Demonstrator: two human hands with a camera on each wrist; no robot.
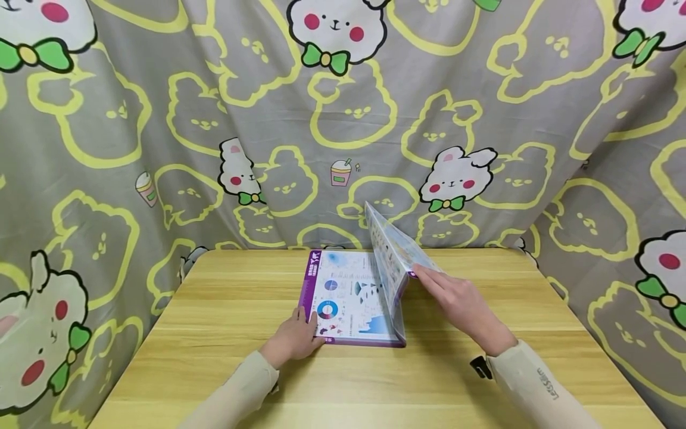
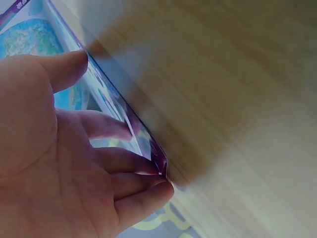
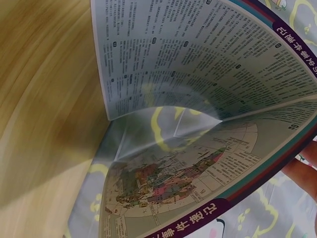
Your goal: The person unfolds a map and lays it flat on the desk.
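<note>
A folding map (image 1: 348, 298) with a purple border lies partly unfolded on the wooden table, its left panel flat and showing charts. The left hand (image 1: 295, 338) rests at that panel's lower left corner. In the left wrist view its thumb and fingertips touch the map's edge (image 2: 114, 94), fingers loosely bent. At the right, the right hand (image 1: 455, 301) pinches the outer edge of the raised panels (image 1: 388, 256), which stand tilted up. From the right wrist view, these panels bow apart, with printed text (image 3: 168, 54) on one and a coloured map (image 3: 168, 181) on another; the thumb is hidden.
A small black object (image 1: 480, 367) lies on the table (image 1: 214, 310) beside the right sleeve. Behind the table hangs a grey curtain (image 1: 257, 119) with cartoon animals, and more of it closes in both sides.
</note>
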